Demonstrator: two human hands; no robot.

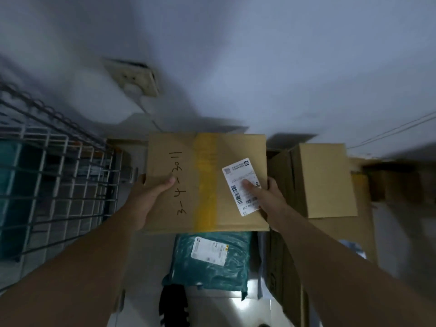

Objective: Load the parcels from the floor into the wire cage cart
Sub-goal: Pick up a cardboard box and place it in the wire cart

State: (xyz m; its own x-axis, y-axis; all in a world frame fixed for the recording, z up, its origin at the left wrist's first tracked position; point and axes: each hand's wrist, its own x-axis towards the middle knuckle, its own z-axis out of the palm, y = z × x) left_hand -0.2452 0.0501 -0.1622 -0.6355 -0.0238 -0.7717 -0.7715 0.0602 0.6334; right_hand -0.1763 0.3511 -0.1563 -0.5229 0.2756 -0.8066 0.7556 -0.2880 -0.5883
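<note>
A flat cardboard parcel point(207, 161) with yellow tape down its middle, a white shipping label and the handwriting "3-4-3011" is held up in front of me. My left hand point(148, 197) grips its left edge, thumb on top. My right hand point(266, 197) grips its right edge, thumb pressed on the label. The white wire cage cart point(59, 185) stands at the left, with teal bags visible through its mesh. A teal poly-bag parcel point(212, 260) with a white label lies on the floor below the held box.
Several brown cardboard boxes point(325, 180) are stacked on the right, close to my right arm. A wall with a socket plate point(134, 79) rises behind. A black item point(173, 308) lies on the pale floor near the bottom.
</note>
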